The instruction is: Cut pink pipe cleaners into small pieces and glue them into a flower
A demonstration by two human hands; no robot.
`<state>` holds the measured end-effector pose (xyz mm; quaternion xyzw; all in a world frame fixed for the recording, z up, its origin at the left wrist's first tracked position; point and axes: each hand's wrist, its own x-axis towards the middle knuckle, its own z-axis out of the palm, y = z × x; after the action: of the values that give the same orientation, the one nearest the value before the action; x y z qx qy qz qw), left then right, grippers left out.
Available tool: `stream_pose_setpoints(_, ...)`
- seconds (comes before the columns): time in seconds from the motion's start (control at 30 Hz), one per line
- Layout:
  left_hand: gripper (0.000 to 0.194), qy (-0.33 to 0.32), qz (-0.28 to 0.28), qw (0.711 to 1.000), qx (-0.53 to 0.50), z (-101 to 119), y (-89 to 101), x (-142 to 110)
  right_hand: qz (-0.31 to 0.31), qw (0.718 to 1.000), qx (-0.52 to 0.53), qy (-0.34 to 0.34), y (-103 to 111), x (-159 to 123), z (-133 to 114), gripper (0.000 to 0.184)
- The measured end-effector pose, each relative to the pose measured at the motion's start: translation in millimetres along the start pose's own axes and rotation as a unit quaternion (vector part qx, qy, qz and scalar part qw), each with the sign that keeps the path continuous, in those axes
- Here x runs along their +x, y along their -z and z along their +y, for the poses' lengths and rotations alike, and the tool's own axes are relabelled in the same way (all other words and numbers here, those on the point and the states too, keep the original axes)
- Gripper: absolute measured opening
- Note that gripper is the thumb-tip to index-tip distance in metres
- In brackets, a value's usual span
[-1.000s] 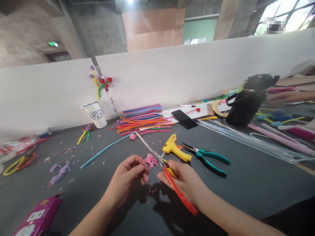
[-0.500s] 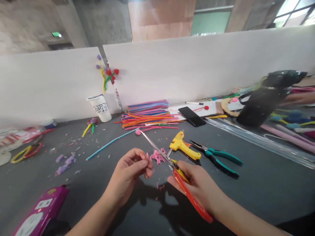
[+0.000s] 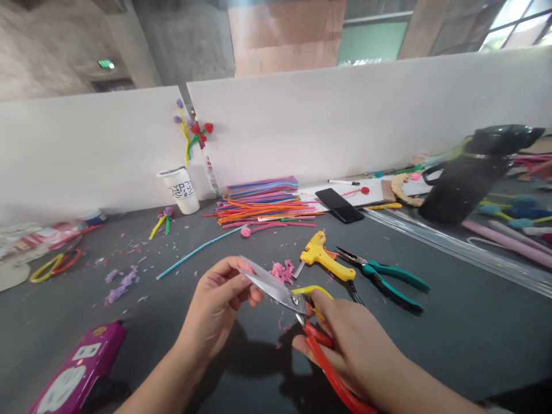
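Observation:
My right hand [image 3: 349, 345] grips the red and yellow handles of a pair of scissors [image 3: 297, 313]. The steel blades point left, and their tips reach the fingertips of my left hand [image 3: 219, 307]. My left hand is pinched shut around something small and pink that I can barely see behind the blades. A little heap of pink clippings [image 3: 282, 270] lies on the dark table [image 3: 452, 322] just beyond the blades. More pink scraps sit below the scissors near my wrists.
A yellow glue gun [image 3: 321, 259] and green-handled pliers [image 3: 383, 279] lie right of my hands. Behind are a stack of coloured pipe cleaners [image 3: 263, 204], a phone [image 3: 340, 205], a paper cup [image 3: 181, 190], a black jug [image 3: 472, 172], a blue pipe cleaner [image 3: 198, 253] and a purple power strip [image 3: 75, 376].
The scissors have swung from pointing up and away to lying nearly level, their blades now at my left fingertips. Both hands sit slightly lower in view.

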<state>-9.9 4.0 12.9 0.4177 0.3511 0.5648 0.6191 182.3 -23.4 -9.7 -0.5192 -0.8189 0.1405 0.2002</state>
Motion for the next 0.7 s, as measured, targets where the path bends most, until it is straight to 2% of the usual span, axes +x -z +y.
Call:
stream_pose_setpoints(0.23, 0.004, -0.007, 0.020, 1.000, -0.001, 3.7, -1.4, -4.2, 0.049, 0.997, -0.043, 0.031, -2.9, 0.5, 3.1, 0.029)
stream_pose_setpoints(0.37, 0.007, -0.007, 0.028, 0.999, -0.015, 2.2, -0.7, -4.2, 0.046, 0.996, -0.056, 0.041, -5.7, 0.5, 3.6, 0.027)
stream_pose_setpoints(0.7, 0.006, -0.011, 0.011, 0.999, -0.036, 4.4, -1.1, -4.1, 0.044, 0.997, -0.055, 0.034, -5.0, -0.4, 5.3, 0.036)
